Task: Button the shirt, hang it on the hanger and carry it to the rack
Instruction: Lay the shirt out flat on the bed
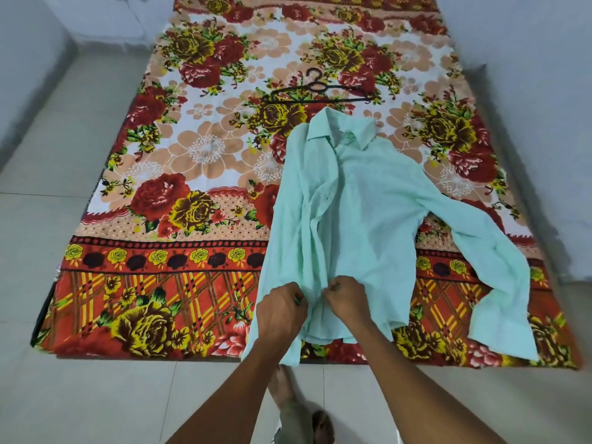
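Note:
A mint-green long-sleeved shirt point(362, 203) lies flat on the flowered bed, collar away from me and one sleeve spread out to the right. Low on its front placket, my left hand point(280, 312) pinches the left edge of the fabric. My right hand point(347, 301) pinches the right edge close beside it. The button between my fingers is hidden. Just beyond the collar, a black hanger point(315, 91) lies on the bed, untouched.
The bed carries a red, yellow and peach floral sheet point(198, 155) and sits low on a pale tiled floor point(80, 395). Grey walls stand to the left and right. My feet point(301, 408) are at the bed's near edge. No rack is in view.

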